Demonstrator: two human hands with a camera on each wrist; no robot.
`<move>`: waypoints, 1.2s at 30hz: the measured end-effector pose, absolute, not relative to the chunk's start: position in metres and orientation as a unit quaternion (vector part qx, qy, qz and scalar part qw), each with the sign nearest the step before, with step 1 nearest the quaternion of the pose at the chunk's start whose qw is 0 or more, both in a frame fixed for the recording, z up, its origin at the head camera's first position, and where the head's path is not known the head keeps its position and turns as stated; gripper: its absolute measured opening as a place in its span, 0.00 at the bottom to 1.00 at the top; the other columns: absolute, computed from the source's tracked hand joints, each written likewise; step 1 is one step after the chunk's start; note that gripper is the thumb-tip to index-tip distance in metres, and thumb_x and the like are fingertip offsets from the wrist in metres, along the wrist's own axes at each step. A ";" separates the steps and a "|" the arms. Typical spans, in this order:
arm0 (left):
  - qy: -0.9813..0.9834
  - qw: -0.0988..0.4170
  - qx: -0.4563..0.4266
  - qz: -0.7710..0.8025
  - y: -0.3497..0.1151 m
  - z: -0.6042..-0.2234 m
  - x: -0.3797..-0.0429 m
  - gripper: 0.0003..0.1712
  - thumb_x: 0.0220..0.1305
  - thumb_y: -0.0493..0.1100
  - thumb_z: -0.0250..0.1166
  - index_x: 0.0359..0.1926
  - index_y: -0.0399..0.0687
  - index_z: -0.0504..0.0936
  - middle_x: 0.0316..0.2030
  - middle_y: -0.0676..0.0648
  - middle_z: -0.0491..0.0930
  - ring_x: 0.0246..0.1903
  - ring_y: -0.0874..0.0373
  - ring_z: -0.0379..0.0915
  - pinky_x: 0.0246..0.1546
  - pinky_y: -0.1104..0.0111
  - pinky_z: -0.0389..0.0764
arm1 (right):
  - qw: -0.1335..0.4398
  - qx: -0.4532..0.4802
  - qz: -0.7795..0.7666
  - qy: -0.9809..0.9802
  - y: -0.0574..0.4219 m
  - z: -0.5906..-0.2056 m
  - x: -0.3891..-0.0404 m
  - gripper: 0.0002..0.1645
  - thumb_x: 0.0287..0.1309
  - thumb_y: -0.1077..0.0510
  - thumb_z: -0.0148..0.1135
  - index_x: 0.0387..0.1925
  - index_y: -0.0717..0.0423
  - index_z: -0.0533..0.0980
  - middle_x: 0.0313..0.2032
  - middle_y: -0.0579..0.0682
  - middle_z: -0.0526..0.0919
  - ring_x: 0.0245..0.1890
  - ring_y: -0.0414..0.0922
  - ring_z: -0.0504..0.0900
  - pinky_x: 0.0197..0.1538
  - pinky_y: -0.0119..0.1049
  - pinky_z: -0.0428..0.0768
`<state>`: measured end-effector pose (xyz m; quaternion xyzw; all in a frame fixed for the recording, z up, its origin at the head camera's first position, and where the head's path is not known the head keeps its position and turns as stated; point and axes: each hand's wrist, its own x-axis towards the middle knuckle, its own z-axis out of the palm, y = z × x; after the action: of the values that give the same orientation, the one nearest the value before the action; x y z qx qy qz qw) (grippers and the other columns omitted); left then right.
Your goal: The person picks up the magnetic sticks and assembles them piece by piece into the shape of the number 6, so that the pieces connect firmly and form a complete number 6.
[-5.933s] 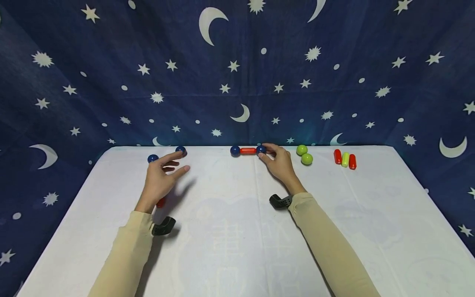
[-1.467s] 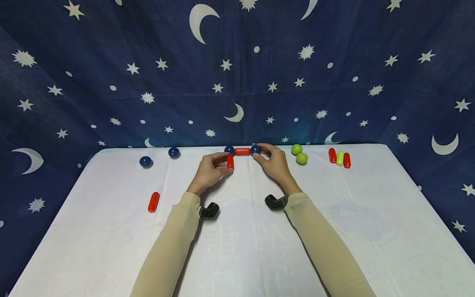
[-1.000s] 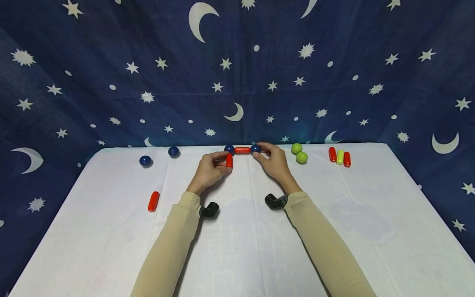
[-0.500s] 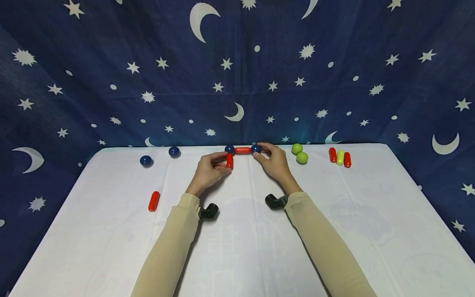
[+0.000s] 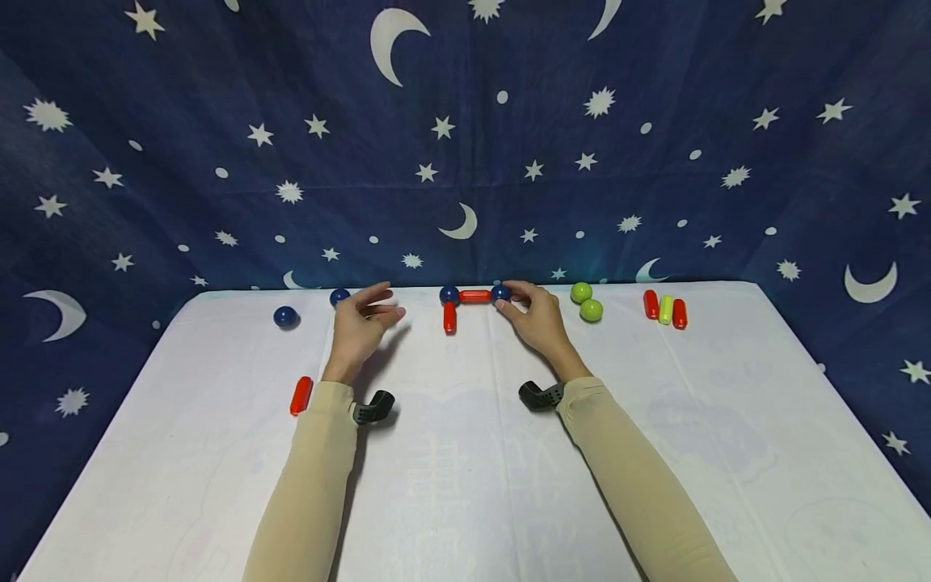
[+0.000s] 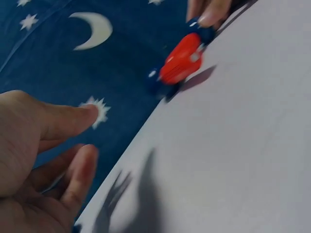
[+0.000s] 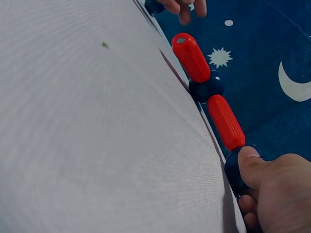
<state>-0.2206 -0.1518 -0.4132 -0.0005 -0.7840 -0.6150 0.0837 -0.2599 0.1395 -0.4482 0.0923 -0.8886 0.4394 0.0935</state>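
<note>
Two green balls (image 5: 591, 310) are lying right of your right hand (image 5: 540, 320), which is pinching a blue ball (image 5: 498, 292); your left hand (image 5: 355, 331), fingers parted, empty, is partly hiding a second ball (image 5: 337, 296).

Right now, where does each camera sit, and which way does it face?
Head: on the head, facing forward and down at the table and backdrop; left hand, right hand and sleeves show.
Left wrist: looks past the left hand toward the ball-and-rod piece; right fingers at top.
Right wrist: looks past the right hand, pinching a blue ball; left fingers at top.
Shared: both wrist views show the piece and both hands.
</note>
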 end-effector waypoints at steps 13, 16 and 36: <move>-0.781 0.246 0.148 -0.554 -0.187 -0.425 -0.227 0.32 0.61 0.36 0.73 0.66 0.39 0.77 0.60 0.41 0.78 0.31 0.70 0.74 0.31 0.83 0.73 | 0.089 0.089 0.439 -0.889 0.140 -0.447 -0.258 0.26 0.66 0.54 0.68 0.63 0.58 0.78 0.51 0.58 0.83 0.52 0.52 0.79 0.59 0.48 0.75; -0.794 0.235 0.165 -0.535 -0.190 -0.428 -0.229 0.33 0.61 0.36 0.73 0.67 0.39 0.76 0.61 0.42 0.79 0.29 0.71 0.72 0.30 0.83 0.70 | 0.089 0.092 0.442 -0.888 0.139 -0.446 -0.258 0.26 0.66 0.55 0.68 0.62 0.58 0.78 0.51 0.58 0.83 0.52 0.52 0.79 0.59 0.47 0.76; -0.824 0.237 0.158 -0.489 -0.187 -0.434 -0.229 0.23 0.64 0.33 0.69 0.61 0.35 0.81 0.50 0.35 0.83 0.34 0.57 0.71 0.33 0.79 0.66 | 0.096 0.094 0.441 -0.887 0.140 -0.447 -0.259 0.25 0.66 0.55 0.68 0.62 0.58 0.78 0.51 0.58 0.83 0.51 0.52 0.80 0.58 0.47 0.76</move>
<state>-0.2292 -0.1868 -0.4336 0.1580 -0.8242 -0.4892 0.2375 -0.2592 0.1397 -0.4475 0.0944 -0.8875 0.4407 0.0962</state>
